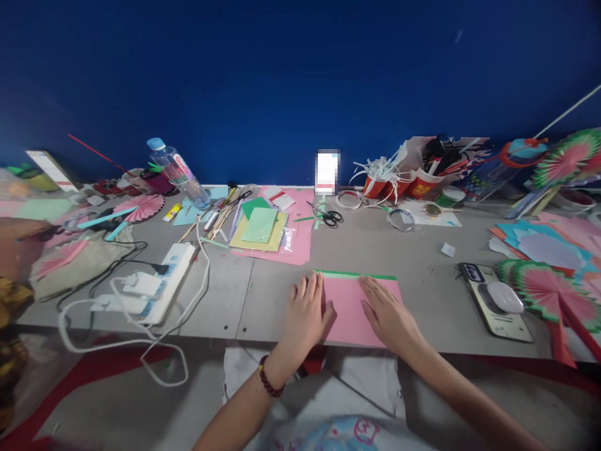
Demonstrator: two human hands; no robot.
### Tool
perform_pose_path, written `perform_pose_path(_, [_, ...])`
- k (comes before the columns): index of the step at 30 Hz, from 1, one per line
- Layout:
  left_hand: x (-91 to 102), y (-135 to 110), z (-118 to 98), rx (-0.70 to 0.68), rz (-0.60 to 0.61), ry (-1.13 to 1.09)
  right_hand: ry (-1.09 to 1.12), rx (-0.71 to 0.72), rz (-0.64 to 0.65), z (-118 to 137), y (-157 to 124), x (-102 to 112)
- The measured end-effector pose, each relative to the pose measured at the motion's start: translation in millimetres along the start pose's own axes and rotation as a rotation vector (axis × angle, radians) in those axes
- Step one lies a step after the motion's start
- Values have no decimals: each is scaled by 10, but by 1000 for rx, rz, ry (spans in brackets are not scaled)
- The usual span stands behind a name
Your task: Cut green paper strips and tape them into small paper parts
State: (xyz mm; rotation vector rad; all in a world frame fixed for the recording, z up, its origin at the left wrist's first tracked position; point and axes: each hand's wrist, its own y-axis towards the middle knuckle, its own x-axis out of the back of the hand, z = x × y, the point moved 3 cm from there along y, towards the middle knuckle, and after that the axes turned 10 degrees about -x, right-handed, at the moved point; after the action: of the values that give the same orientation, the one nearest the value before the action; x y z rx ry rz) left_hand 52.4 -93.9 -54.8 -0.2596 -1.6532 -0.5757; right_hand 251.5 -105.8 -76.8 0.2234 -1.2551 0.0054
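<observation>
Pink paper [350,313], banded green along its far side, at the near edge of the grey table [422,300] — a pink fan [547,289], green-rimmed and red-handled, by the near right corner; toward the far edge, a yellow-printed red cup [421,186] before a deep blue wall [282,81].

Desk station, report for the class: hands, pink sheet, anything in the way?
Left hand at left edge of pink sheet, right hand on its right side. Green strip along far edge. Scissors beyond, not touching.
</observation>
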Motion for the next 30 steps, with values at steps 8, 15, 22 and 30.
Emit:
perform_pose_path(8, [-34, -20, 11, -185, -1, -75, -30, 28, 58, 21, 55, 34])
perform_pose_path(15, [-44, -8, -14, -169, 30, -164, -127, 25, -42, 175, 121, 31])
perform_pose_path(22, [-40, -2, -30, -93, 12, -217, -219, 111, -168, 235, 160, 90])
perform_pose_path(30, [-76, -54, 43, -21, -24, -222, -147, 107, -96, 299, 1025, 164])
